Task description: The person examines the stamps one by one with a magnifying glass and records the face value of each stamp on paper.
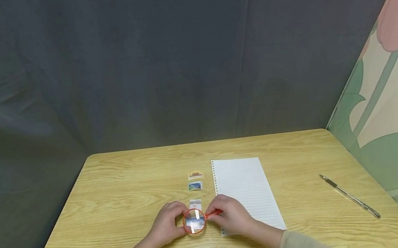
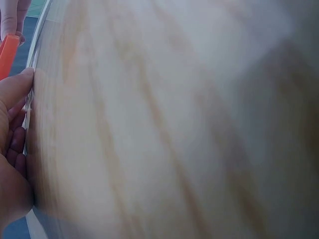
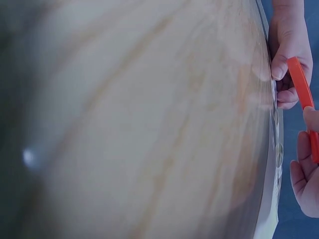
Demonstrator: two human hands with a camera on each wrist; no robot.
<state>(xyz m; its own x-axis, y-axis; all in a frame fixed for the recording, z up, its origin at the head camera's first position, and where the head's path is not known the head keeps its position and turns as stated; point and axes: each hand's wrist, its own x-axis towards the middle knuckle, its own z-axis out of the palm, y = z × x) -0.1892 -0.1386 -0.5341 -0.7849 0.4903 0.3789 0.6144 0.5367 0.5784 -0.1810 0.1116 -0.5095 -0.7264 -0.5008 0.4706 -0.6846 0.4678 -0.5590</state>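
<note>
My right hand (image 1: 232, 214) pinches the red handle of a magnifying glass (image 1: 214, 213). In the right wrist view the red rim (image 3: 299, 82) is seen edge-on, raised over the tabletop. Under its lens in the head view lies a small bluish stamp-like picture (image 1: 195, 222), partly covered by glare. My left hand (image 1: 166, 224) rests at the lens's left, thumb and forefinger spread apart beside that picture. In the left wrist view the left thumb (image 2: 20, 84) touches the table. Just beyond the lens is a grey-and-white paper piece (image 1: 195, 204).
Farther back lie a blue-green picture (image 1: 195, 186) and a yellowish one (image 1: 195, 175). A lined, hole-punched sheet (image 1: 245, 186) extends partly beneath the right hand. At the right of the wooden table (image 1: 115, 190) lies a pen (image 1: 349, 196). A dark curtain (image 1: 172, 58) hangs behind.
</note>
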